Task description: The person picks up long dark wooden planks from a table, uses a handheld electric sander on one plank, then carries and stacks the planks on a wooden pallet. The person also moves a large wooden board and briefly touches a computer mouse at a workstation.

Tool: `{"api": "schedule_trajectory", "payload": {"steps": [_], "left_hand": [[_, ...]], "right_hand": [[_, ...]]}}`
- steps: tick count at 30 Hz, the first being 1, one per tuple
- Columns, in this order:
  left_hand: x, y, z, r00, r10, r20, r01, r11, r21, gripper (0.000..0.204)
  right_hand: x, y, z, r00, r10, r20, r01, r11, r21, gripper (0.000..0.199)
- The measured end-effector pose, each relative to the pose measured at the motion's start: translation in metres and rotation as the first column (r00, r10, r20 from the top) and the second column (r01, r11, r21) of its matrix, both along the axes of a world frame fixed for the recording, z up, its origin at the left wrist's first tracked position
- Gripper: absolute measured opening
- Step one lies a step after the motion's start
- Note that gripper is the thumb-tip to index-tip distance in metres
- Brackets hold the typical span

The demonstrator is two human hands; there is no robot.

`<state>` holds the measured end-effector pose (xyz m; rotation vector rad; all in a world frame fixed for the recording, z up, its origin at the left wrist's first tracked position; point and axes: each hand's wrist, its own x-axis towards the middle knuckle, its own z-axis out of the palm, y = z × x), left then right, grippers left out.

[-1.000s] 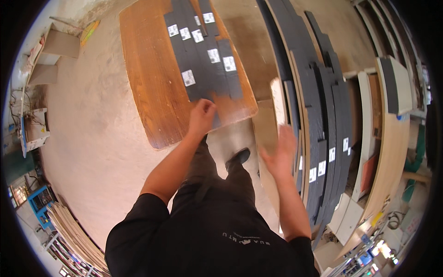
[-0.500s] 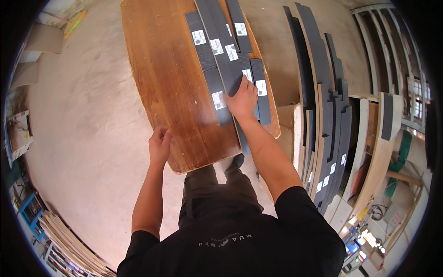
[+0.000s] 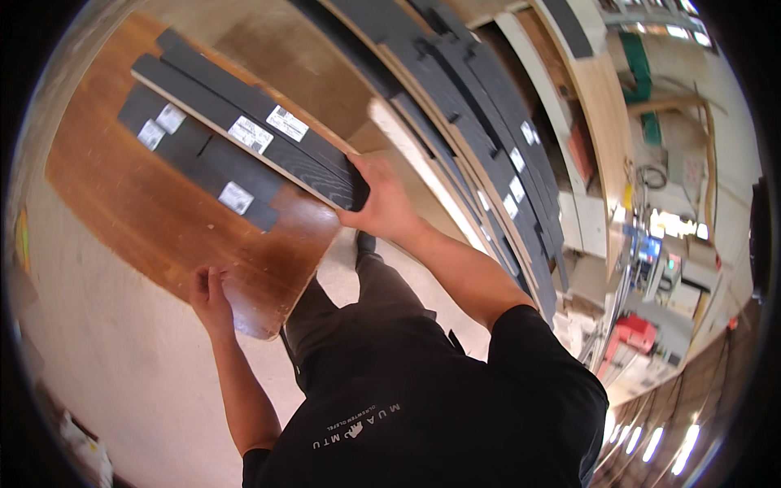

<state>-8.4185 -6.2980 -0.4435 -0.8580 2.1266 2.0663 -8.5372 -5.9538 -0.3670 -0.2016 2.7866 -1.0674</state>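
My right hand [image 3: 381, 197] grips the near end of the dark boards lying along the right of the brown wooden table top. Its thumb is at the left edge of a raised dark strip [image 3: 317, 175] with a pale side, and its fingers are on the far side. White labels lie on this strip and on the dark board [image 3: 195, 69] beside it. Left of them, several labelled dark pieces [image 3: 183, 150] rest flat on the table top [image 3: 138, 220]. My left hand [image 3: 211, 299] hovers over the table's left edge, empty, with fingers loosely curled and slightly apart.
To the right of the table stands a long stack of dark and pale boards [image 3: 455, 122], several with white labels. Beyond it are a wooden panel [image 3: 598, 106], a green strap-like piece [image 3: 639, 73] and a red machine part [image 3: 633, 333]. My legs are at the table's near end.
My view has swung right, so the table now slants to the upper left. My right hand has moved from the middle of the dark boards to their near end. My left hand stays empty.
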Motion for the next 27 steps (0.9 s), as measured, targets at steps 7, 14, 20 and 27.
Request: {"api": "schedule_trajectory", "payload": {"steps": [7, 14, 20, 27], "left_hand": [[-0.021, 0.066, 0.02, 0.987, -0.149, -0.06, 0.149, 0.989, -0.012, 0.011], [-0.012, 0.186, 0.026, 0.943, -0.325, -0.071, 0.319, 0.944, -0.086, 0.011], [0.01, 0.303, 0.042, 0.894, -0.448, -0.025, 0.446, 0.894, -0.048, 0.01], [0.018, 0.355, 0.052, 0.84, -0.543, -0.018, 0.513, 0.804, -0.302, 0.012]], "right_hand": [[0.082, 0.183, 0.06, 0.979, -0.104, -0.173, 0.129, 0.982, 0.14, 0.085], [0.156, 0.353, 0.073, 0.958, -0.126, -0.257, 0.198, 0.939, 0.281, 0.081], [0.178, 0.435, 0.038, 0.959, -0.075, -0.273, 0.159, 0.941, 0.299, 0.079], [0.183, 0.468, 0.012, 0.975, -0.013, -0.223, 0.08, 0.953, 0.293, 0.083]]}}
